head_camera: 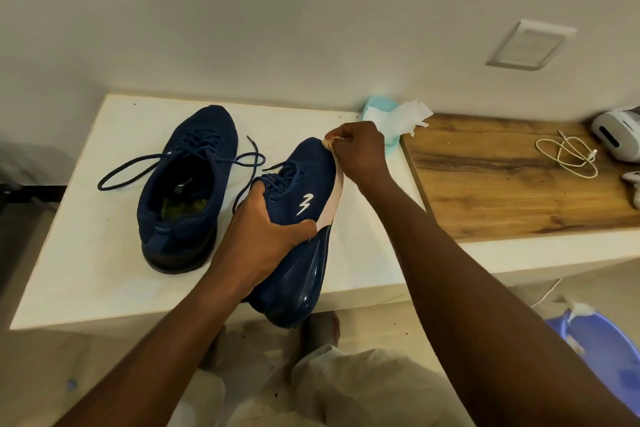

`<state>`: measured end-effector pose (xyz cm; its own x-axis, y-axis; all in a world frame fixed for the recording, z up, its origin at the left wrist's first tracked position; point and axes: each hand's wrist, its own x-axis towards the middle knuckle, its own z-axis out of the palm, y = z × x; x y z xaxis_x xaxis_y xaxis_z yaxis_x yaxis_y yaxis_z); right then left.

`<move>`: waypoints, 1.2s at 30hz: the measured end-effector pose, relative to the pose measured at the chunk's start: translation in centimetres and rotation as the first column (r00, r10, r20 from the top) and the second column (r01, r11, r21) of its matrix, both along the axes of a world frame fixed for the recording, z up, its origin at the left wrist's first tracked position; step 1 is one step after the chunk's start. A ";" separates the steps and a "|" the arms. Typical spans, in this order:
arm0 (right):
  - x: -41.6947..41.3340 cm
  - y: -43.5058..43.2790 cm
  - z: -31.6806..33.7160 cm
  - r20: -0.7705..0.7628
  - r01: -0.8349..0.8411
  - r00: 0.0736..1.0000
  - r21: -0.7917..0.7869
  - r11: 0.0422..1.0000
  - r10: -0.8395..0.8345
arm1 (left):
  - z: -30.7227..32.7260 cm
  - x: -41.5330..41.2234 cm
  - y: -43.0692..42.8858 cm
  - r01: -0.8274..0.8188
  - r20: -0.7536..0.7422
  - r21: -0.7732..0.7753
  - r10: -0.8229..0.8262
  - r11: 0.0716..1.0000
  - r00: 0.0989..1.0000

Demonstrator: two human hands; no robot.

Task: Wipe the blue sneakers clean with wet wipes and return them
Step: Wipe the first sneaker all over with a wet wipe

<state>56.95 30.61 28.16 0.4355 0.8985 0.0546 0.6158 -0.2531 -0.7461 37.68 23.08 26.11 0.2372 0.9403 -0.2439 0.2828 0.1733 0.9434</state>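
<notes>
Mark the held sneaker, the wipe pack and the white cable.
held sneaker [298, 180], head view, blue side panel.
wipe pack [375, 114], head view, top face.
white cable [568, 154], head view, coiled loop.

Matt knit-cloth sneaker [298, 184] – glossy translucent heel sole [304, 274] – beside grainy wood counter [512, 177].

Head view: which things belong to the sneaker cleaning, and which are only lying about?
For the job: held sneaker in left hand, second sneaker, wipe in right hand, wipes pack.
Lying about: white cable, white device, blue basin.
</notes>
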 end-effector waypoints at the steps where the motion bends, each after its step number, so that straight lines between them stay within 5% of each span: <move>1: 0.1 0.7 -0.1 -0.001 0.002 1.000 -0.018 1.000 -0.002 | 0.0 0.0 0.0 -0.008 0.001 0.002 0.008 1.000 1.000; 11: -1.6 -7.5 -1.4 -0.014 0.055 0.998 0.045 0.997 -0.055 | 0.0 -0.4 0.1 -0.046 0.024 -0.014 0.046 0.999 0.999; 20: -5.4 -13.6 -1.1 -0.233 0.023 0.972 -0.022 0.999 -0.028 | 0.4 -0.5 0.1 -0.037 0.007 -0.016 0.037 0.999 0.999; 22: -4.8 -13.9 0.0 -0.453 0.048 0.890 -0.040 0.998 -0.061 | 0.8 -0.5 0.0 -0.022 -0.018 0.004 0.022 1.000 1.000; 25: -3.9 -13.9 1.2 -0.817 0.118 0.566 -0.047 0.992 -0.106 | 1.5 -0.4 -0.4 0.038 -0.138 0.135 -0.019 0.990 0.990; 28: -3.1 -13.8 1.7 -0.942 0.122 0.328 -0.029 0.992 -0.068 | 2.2 0.2 -1.5 0.211 -0.434 0.305 -0.062 0.929 0.899; 30: -2.6 -14.1 1.7 -0.967 0.101 0.248 -0.033 0.994 -0.057 | 2.6 0.6 -2.2 0.348 -0.651 0.341 -0.048 0.873 0.758; 33: -2.2 -14.3 1.4 -0.980 0.074 0.195 -0.018 0.997 -0.032 | 2.4 1.1 -3.2 0.481 -0.769 0.361 -0.038 0.799 0.639; 36: -1.7 -14.3 1.5 -0.982 0.087 0.189 -0.009 0.996 -0.025 | 2.0 1.4 -3.9 0.486 -0.740 0.318 -0.108 0.814 0.664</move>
